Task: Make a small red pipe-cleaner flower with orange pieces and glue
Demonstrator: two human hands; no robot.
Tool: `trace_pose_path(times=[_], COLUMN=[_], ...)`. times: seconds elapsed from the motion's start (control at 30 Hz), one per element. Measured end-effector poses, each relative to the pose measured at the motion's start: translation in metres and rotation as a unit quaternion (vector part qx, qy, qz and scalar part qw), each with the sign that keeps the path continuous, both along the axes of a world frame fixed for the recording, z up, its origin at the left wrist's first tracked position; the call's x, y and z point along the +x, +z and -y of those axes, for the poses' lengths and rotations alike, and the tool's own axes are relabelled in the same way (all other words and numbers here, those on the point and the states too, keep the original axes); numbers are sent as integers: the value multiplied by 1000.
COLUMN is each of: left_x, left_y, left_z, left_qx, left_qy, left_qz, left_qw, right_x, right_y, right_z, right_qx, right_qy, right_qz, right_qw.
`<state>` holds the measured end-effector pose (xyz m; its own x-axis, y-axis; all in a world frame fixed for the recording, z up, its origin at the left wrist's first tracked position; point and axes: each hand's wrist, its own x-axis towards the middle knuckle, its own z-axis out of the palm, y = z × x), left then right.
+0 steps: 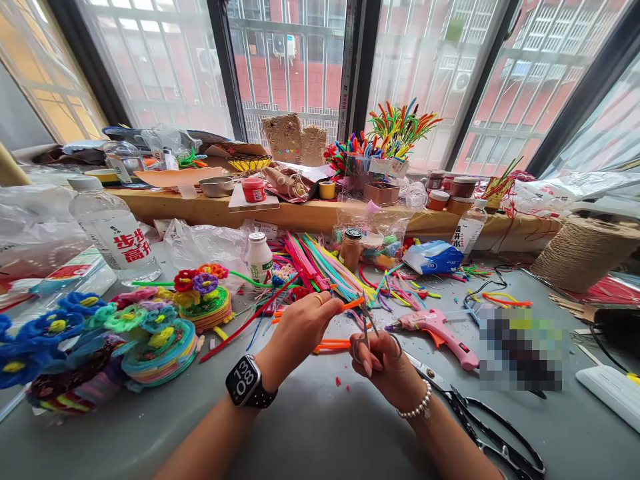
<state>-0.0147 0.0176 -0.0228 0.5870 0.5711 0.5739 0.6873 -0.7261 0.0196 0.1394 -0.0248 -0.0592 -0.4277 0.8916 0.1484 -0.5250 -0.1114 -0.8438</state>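
Observation:
My left hand (pixel 303 333), with a watch on its wrist, is closed on an orange pipe cleaner (pixel 353 304) whose end sticks out to the right. In my right hand (pixel 383 367) is a small pair of scissors (pixel 369 319), my fingers through its handle loops. Its blades meet the orange pipe cleaner near the tip; whether they are cutting it I cannot tell. More orange pipe cleaners (pixel 334 345) lie on the table just below, between the hands. A few red scraps (pixel 339 382) are scattered nearer to me.
A pink glue gun (pixel 440 330) and large black-handled scissors (pixel 493 427) lie to the right. Pipe-cleaner flowers (pixel 60 327) and a round pastel base (pixel 160 357) stand left. Behind are a pipe-cleaner bundle (pixel 325 263), a white bottle (pixel 259 259), a brown jar (pixel 351 250) and a twine spool (pixel 585 250).

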Motion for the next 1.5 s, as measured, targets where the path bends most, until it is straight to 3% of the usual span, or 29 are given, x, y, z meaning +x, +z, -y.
trace_pose_path(times=[0.23,0.5,1.1,1.43,1.5], left_x=[5,7,4,4,4], left_y=[2,1,-1,2,4], left_z=[8,10,5,9,9], left_qx=[16,23,18,53,56], left_qy=[-22,-11,34,-36,-43], left_qz=[-27,-34,-20,-22,-25], left_qw=[999,999,999,998,997], right_x=[3,-2,-1,10,12], right_y=[8,-2,0,8,8], right_z=[0,0,1,0,-1], right_qx=[12,9,35,83,103], right_qy=[63,-41,-23,53,41], right_qz=[2,16,43,74,103], right_qw=[998,999,998,992,988])
